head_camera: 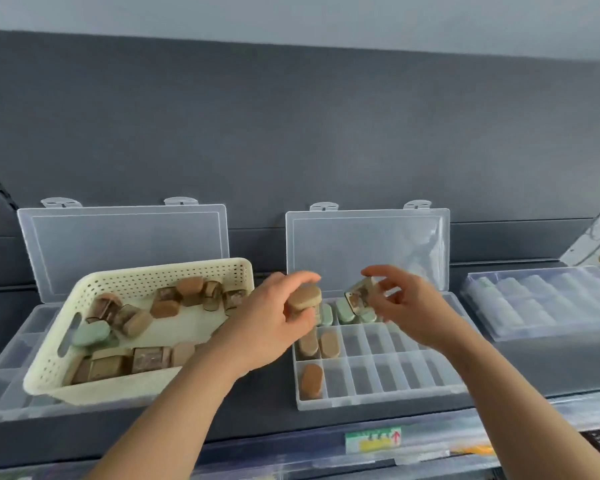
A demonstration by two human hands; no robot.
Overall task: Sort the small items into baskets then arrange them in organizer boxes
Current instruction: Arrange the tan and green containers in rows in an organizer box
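Note:
My left hand [274, 323] grips a small tan oval tin [305, 298] above the left side of the open clear organizer box [388, 398]. My right hand [409, 306] pinches a patterned rectangular tin [359, 293] over the box's back row. That row holds pale green tins [343, 311]. Two tan tins [329, 344] stand in the middle row's left cells, and one tan tin [311, 381] lies in the front left cell. A cream perforated basket [84, 296] at left holds several tan, green and patterned tins.
The basket rests on a second open clear organizer box [0, 362], whose lid stands up behind it. A closed clear box [541, 303] with pale items lies at right. All sit on a dark shelf [274, 424] with a price label [373, 439] on its front edge.

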